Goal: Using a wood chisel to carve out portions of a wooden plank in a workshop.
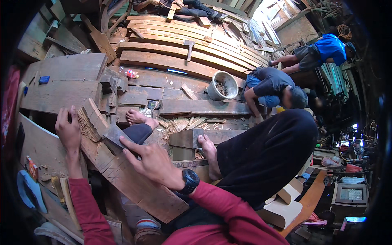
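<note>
On the left, the person's bare left hand stands beside the ragged far end of a long, thick brown wooden plank, fingers loosely raised and apparently empty; contact is unclear. Splinters there could catch a finger. The plank slants toward the near middle, by the lap; poorly braced, it could slide. Rightward, a flat grey piece lies under the right hand's index fingertip; whether that grip closes on anything cannot be told. Uneven pressure could skew it. Farther right, a bare foot would be exposed to falling wood.
</note>
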### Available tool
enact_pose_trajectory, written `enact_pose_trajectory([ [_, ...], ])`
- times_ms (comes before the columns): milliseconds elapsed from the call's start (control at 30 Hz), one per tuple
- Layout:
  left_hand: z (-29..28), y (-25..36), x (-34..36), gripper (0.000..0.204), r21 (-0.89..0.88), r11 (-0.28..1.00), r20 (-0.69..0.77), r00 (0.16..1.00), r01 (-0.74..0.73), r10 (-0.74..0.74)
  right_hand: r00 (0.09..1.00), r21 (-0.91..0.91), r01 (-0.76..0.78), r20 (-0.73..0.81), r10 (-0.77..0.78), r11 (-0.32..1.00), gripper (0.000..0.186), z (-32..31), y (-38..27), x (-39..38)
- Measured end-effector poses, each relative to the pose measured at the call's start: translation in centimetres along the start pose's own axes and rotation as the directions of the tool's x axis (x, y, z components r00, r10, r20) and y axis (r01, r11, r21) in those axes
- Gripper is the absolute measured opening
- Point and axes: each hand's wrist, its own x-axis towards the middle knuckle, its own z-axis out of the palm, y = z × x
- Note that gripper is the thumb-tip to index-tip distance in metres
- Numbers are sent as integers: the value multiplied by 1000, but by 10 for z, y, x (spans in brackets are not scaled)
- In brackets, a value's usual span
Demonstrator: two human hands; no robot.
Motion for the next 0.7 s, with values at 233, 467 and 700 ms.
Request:
enact_pose_trajectory([
  [233, 5, 3, 1, 29, -23, 1000, -9, 1000, -8, 8, 993, 0, 24, -112, -23, 1000, 35, 5, -5, 8],
  [467, 5, 6, 3, 29, -17, 1000, -8, 1000, 2, -2, 994, 59, 50, -97, -44, 997, 35, 7, 9, 11],
  [700, -3, -2, 1, 28, -7, 1000, 17, 1000, 15, -15, 997, 64, 39, -67, -34, 997, 36, 8, 9, -4],
])
